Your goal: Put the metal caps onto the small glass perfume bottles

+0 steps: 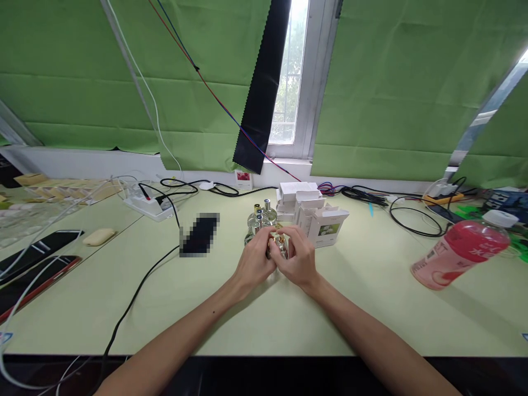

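Note:
Both hands meet at the middle of the table. Between them is a small glass perfume bottle (282, 248) with gold-coloured metal at its top, partly covered by fingers. My left hand (256, 254) is closed around its left side. From the right, my right hand (300, 255) grips it with bent fingers, thumb across the front. Just behind the hands stand several clear glass perfume bottles (270, 213) with silver or gold necks. Beside them, to the right, small white cardboard boxes (325, 230) are grouped, the nearest with its top flaps up and a green picture on its front.
At the right stands a pink drink bottle (460, 256) with a white cap. A blurred dark phone-like object (201, 235) and a black cable (142, 283) lie left. Further left are a power strip (149, 207), a cream oval object (99, 237) and dark devices (39, 278).

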Demonstrator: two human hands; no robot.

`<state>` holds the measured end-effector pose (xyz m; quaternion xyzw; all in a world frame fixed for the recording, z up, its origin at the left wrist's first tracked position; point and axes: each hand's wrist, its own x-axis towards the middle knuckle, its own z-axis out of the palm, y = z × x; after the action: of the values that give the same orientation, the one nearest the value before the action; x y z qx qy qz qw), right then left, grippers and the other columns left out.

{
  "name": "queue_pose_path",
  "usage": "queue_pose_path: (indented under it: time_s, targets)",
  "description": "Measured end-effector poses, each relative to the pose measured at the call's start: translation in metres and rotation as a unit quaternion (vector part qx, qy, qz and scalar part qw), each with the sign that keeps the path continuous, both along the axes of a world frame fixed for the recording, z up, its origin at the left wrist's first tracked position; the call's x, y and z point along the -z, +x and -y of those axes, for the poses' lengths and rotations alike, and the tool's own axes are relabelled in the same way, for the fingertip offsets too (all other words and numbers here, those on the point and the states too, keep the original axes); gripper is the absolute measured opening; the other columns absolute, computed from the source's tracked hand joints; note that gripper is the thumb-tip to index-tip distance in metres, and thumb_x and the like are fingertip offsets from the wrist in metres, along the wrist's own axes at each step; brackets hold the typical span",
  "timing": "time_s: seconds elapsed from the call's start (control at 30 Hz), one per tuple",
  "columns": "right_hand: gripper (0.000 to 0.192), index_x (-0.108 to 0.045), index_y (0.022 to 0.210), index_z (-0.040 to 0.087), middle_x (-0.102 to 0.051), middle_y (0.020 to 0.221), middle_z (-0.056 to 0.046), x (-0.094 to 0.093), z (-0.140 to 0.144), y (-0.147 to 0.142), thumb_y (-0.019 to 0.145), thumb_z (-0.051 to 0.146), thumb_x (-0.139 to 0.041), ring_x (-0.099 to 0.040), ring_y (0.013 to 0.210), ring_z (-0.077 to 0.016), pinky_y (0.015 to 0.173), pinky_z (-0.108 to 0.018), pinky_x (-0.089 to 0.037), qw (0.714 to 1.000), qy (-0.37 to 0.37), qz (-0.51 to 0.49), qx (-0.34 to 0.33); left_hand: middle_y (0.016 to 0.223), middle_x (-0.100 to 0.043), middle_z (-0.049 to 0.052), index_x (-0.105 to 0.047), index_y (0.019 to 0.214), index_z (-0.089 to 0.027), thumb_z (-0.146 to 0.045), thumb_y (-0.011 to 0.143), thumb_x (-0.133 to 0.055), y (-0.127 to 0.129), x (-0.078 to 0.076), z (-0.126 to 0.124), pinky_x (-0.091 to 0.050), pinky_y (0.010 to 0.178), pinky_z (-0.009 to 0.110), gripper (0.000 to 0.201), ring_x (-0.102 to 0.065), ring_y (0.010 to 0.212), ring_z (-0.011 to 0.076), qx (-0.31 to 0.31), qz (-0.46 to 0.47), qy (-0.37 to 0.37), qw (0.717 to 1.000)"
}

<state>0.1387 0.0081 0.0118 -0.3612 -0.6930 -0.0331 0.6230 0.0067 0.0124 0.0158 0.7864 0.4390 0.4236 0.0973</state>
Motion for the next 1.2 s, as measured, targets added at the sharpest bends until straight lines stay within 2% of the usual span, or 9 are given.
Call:
queue_pose_path:
  time_s: [0.33, 0.47, 0.63, 0.83, 1.2]
  targets:
    - [0.009, -0.058, 0.096, 0.020, -0.064, 0.093, -0.003, 0.0033, -0.0089, 0.0092, 0.089, 0.017, -0.055, -0.041, 0.049, -0.0070, 0.049, -0.024, -0.038, 0.999, -0.032, -0.010, 0.012, 0.096, -0.066, 0.004, -0.052, 0.117, -0.020, -0.020, 0.085, -0.056, 0.0019, -0.0010, 0.0010, -0.044, 0.061, 0.026, 0.033, -0.063, 0.076, 0.0163, -0.016, -0.011, -0.016, 1.000]
    - [0.010, -0.059, 0.098, 0.020, -0.066, 0.094, -0.004, 0.0017, -0.0074, 0.0089, 0.089, 0.018, -0.055, -0.040, 0.047, -0.0065, 0.047, -0.024, -0.038, 0.999, -0.031, -0.001, -0.022, 0.095, -0.066, 0.003, -0.052, 0.116, -0.020, -0.017, 0.084, -0.054, 0.0011, -0.0005, 0.0010, -0.044, 0.064, 0.026, 0.032, -0.062, 0.077, 0.0163, -0.006, -0.006, -0.011, 1.000]
    - [0.018, -0.062, 0.106, 0.022, -0.069, 0.097, -0.004, 0.0026, -0.0066, 0.0071, 0.089, 0.016, -0.057, -0.045, 0.049, -0.0076, 0.046, -0.024, -0.040, 0.997, -0.026, 0.020, -0.076, 0.096, -0.067, 0.003, -0.051, 0.114, -0.021, -0.008, 0.079, -0.051, 0.0002, 0.0006, 0.0008, -0.045, 0.066, 0.026, 0.037, -0.062, 0.078, 0.0162, 0.001, 0.008, -0.020, 1.000]
    - [0.019, -0.063, 0.109, 0.023, -0.071, 0.090, -0.003, 0.0053, -0.0087, 0.0063, 0.092, 0.017, -0.056, -0.049, 0.051, -0.0091, 0.046, -0.024, -0.042, 0.995, -0.011, 0.034, -0.090, 0.095, -0.067, 0.002, -0.051, 0.113, -0.021, -0.006, 0.077, -0.052, 0.0007, -0.0016, 0.0020, -0.046, 0.066, 0.025, 0.039, -0.063, 0.079, 0.0162, 0.005, 0.022, -0.030, 0.999]
    - [0.005, -0.063, 0.093, 0.021, -0.062, 0.080, -0.001, 0.0045, -0.0083, 0.0036, 0.091, 0.019, -0.058, -0.038, 0.048, -0.0077, 0.049, -0.024, -0.039, 0.995, -0.037, 0.023, -0.090, 0.089, -0.067, 0.001, -0.052, 0.111, -0.022, -0.005, 0.076, -0.052, 0.0007, -0.0003, 0.0008, -0.046, 0.066, 0.025, 0.039, -0.063, 0.075, 0.0158, 0.007, 0.027, -0.021, 0.999]
